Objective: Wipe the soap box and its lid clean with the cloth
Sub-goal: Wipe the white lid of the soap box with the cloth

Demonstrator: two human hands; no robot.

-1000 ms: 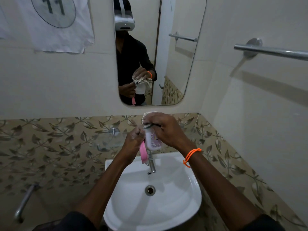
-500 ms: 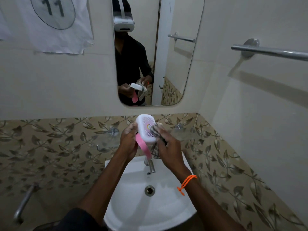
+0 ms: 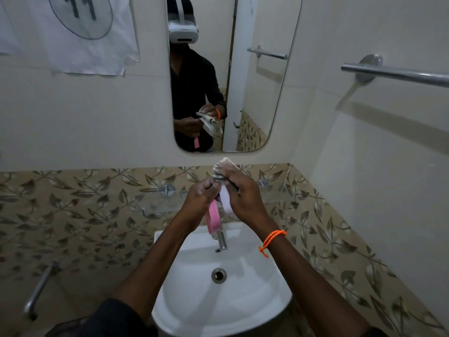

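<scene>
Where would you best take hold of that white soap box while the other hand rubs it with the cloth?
Probably by its long edges, from the left, much as the left hand does now. The white soap box stands roughly on end above the sink, so a pinch across its narrow sides leaves the broad face and upper end free for the right hand pressing the cloth. The pink piece hangs below.

Dim, flat indoor light with a greenish cast. The towel bar [image 3: 398,74] throws a long soft shadow down the right wall. Wide-angle bending curves the edges; the hands [image 3: 223,198] are slightly motion-blurred, and the corners darken.
</scene>
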